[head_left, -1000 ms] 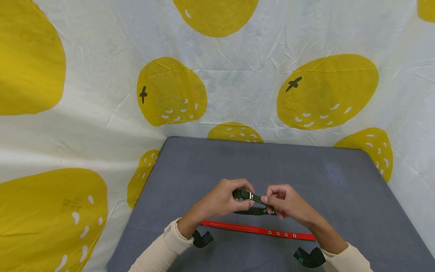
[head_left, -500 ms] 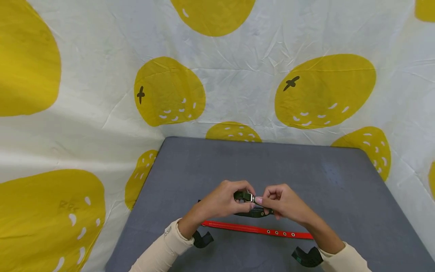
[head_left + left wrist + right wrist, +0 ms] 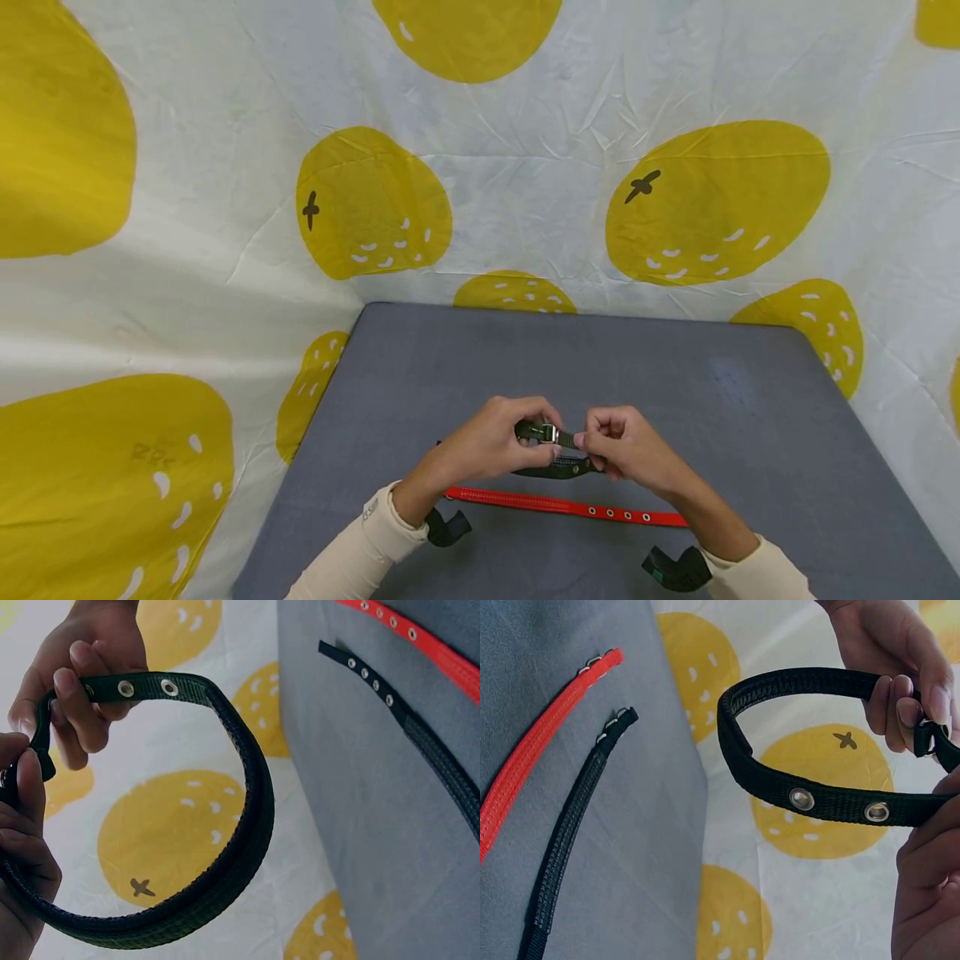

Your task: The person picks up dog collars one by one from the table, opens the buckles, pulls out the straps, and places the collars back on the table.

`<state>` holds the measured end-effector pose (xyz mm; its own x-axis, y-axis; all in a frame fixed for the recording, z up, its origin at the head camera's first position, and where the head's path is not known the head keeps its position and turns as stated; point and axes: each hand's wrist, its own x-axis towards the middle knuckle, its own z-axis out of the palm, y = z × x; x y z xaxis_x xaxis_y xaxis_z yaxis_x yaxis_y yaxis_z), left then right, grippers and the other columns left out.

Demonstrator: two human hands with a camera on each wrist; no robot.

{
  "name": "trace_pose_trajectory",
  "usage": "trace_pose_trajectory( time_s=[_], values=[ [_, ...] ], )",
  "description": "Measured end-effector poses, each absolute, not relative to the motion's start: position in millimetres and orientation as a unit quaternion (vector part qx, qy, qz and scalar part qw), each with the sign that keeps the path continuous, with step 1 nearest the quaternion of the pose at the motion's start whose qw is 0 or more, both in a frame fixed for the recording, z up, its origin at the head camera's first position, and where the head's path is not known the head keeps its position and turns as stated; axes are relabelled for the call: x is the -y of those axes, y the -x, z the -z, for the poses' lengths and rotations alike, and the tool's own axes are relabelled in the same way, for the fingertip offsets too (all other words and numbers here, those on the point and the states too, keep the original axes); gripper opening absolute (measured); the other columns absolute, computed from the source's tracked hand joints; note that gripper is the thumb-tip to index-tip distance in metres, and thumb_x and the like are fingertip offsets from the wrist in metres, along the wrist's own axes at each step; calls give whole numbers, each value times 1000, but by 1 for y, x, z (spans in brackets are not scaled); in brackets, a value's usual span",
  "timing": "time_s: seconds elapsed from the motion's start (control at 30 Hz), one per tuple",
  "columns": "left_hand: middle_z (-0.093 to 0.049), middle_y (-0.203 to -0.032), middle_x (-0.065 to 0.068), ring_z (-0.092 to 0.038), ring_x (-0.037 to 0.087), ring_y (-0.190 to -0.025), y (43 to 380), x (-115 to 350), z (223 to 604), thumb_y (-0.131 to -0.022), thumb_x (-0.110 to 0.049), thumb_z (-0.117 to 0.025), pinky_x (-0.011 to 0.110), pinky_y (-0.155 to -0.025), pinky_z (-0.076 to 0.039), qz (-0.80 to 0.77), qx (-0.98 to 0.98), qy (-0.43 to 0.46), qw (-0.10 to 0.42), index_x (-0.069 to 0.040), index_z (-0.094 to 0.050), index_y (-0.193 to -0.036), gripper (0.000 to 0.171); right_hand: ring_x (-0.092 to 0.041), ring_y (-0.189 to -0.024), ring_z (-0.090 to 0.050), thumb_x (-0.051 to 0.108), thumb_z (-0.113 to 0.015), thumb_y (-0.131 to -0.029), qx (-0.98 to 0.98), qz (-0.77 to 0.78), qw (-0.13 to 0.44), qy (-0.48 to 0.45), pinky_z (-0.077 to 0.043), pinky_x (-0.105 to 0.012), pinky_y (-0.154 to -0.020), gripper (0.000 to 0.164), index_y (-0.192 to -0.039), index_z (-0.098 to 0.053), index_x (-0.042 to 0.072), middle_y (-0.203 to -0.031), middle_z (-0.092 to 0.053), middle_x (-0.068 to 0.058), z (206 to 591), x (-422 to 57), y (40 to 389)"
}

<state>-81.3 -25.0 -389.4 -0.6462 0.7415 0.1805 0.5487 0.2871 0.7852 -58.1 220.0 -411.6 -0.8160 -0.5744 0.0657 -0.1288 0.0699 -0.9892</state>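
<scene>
A dark green collar (image 3: 259,806) with metal eyelets is bent into a loop held up between both hands. My left hand (image 3: 491,437) grips its buckle end, thumb and fingers on either side of the metal buckle (image 3: 551,434). My right hand (image 3: 630,446) pinches the strap just right of the buckle, and a short stretch of strap shows between. In the right wrist view, two eyelets (image 3: 802,799) show on the strap running into my right hand. The strap's tip is largely hidden by the fingers.
A red collar (image 3: 525,501) with several eyelets lies across the grey table (image 3: 585,358) below the hands. A black collar (image 3: 566,832) lies beside it. A cloth (image 3: 525,200) with yellow fruit prints hangs behind and left. Dark straps (image 3: 448,528) hang by the wrists.
My right hand moved left to the buckle half a second ago, and now sits slightly farther right, with more strap showing between. My left hand has stayed nearly still on the buckle end.
</scene>
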Motion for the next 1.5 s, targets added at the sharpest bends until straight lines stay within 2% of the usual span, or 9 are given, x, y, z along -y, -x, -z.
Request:
trace_pose_trajectory(
  time_s=[0.13,0.37,0.63,0.8,0.9,1.03,1.1,1.27,1.5],
  values=[
    [-63,-80,-8,-48,1,-60,81,26,389,-95,-17,-69,18,-56,-45,-442,-796,-401,106,-19,-64,-113,19,-19,-41,-33,5,-53,-102,-706,643,164,249,-34,-31,-36,33,-71,-45,1,-59,-44,-16,412,-221,58],
    [-55,-69,-8,-44,2,-55,81,26,388,-96,-16,-67,18,-56,-43,-441,-797,-401,99,-17,-63,-113,18,-10,-43,-36,13,-58,-102,-734,629,149,210,-33,-26,-36,33,-73,-50,0,-58,-46,-12,411,-221,58],
    [-57,-74,-8,-47,2,-60,78,25,388,-96,-16,-66,17,-60,-43,-433,-803,-401,87,-14,-62,-115,20,-8,-45,-35,16,-61,-101,-745,625,138,190,-35,-31,-39,34,-73,-50,0,-57,-47,3,411,-219,57],
    [-63,-84,-7,-47,1,-61,75,24,390,-97,-15,-65,17,-62,-45,-432,-805,-398,87,-12,-61,-117,21,-18,-44,-28,7,-59,-100,-724,646,113,216,-30,-35,-40,33,-71,-46,0,-54,-38,-5,413,-219,55],
    [-65,-86,-5,-47,1,-59,74,25,390,-98,-14,-64,17,-60,-44,-438,-803,-394,91,-11,-60,-117,20,-23,-45,-25,0,-58,-98,-714,656,86,226,-38,-33,-48,34,-68,-43,2,-55,-33,-10,413,-220,54],
    [-65,-85,-3,-49,1,-59,73,26,390,-98,-14,-62,18,-59,-46,-448,-802,-384,95,-11,-60,-118,20,-26,-47,-24,-1,-57,-98,-711,662,67,226,-45,-33,-65,35,-67,-41,3,-55,-32,-10,416,-223,54],
    [-67,-90,-2,-53,1,-64,73,27,390,-99,-14,-61,18,-62,-49,-449,-803,-381,92,-10,-58,-120,21,-26,-47,-23,-1,-56,-99,-705,670,60,225,-42,-32,-58,35,-68,-41,3,-56,-31,-9,416,-223,54],
    [-67,-99,-1,-57,1,-76,74,29,392,-100,-14,-61,18,-68,-52,-425,-813,-394,59,-9,-54,-120,22,-22,-45,-19,-3,-53,-100,-676,706,24,209,-18,-36,-39,34,-69,-41,3,-56,-33,-7,417,-223,53],
    [-62,-93,-4,-53,2,-73,77,30,393,-99,-17,-65,15,-66,-48,-395,-825,-403,27,-12,-54,-111,17,-20,-47,-20,-2,-49,-102,-648,734,-15,204,-18,-36,-41,34,-70,-42,6,-58,-38,-4,415,-226,53]
  ],
)
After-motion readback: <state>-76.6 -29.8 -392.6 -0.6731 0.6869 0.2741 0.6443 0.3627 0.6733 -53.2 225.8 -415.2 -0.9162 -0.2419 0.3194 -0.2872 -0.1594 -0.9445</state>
